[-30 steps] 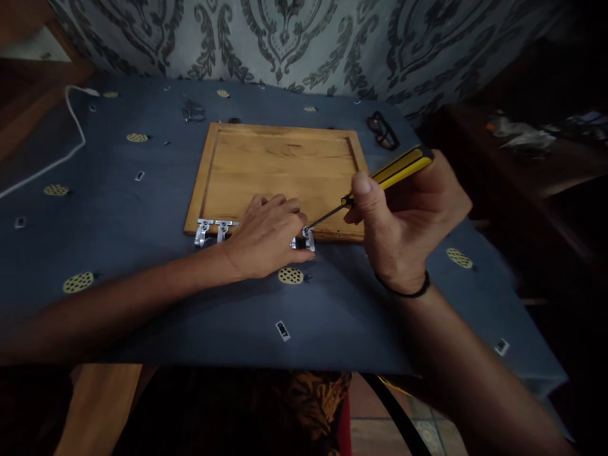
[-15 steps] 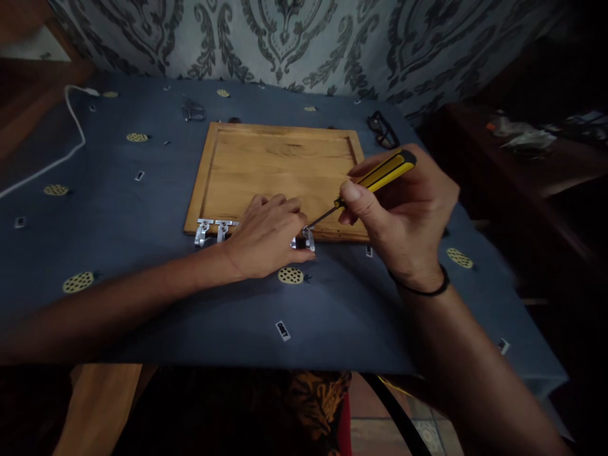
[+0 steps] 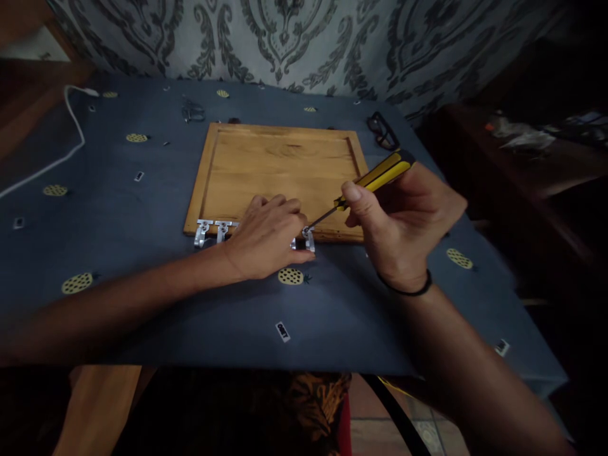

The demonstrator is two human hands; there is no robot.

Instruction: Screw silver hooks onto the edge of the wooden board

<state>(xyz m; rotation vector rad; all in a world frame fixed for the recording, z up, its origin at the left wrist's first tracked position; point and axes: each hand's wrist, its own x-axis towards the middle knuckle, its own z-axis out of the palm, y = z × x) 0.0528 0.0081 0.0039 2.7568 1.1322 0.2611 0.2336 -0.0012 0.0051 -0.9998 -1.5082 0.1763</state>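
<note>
My right hand point(image 3: 401, 218) is wrapped round the yellow and black handle of a screwdriver point(image 3: 380, 174). The screwdriver's thin shaft slants down to the left, its tip on a metal hinge point(image 3: 306, 237) at the near edge of a framed wooden panel point(image 3: 280, 164). My left hand point(image 3: 270, 237) lies across that edge, thumb and forefinger closed around the hinge and holding it against the wood. Left of this hand, more metal hinge pieces point(image 3: 222, 229) sit along the same edge; part of the row is hidden under the hand.
A blue cloth with pineapple prints point(image 3: 190, 335) covers the table. Dark-framed glasses point(image 3: 382, 130) lie beyond the panel's far right corner, and a small clear object point(image 3: 192, 111) lies at the back left. A white cable point(image 3: 78, 130) runs along the left side.
My right hand has rolled slightly around the screwdriver, its wrist shifting a little left and knuckles right. The tip stays on the hinge. My left hand and the panel hold still.
</note>
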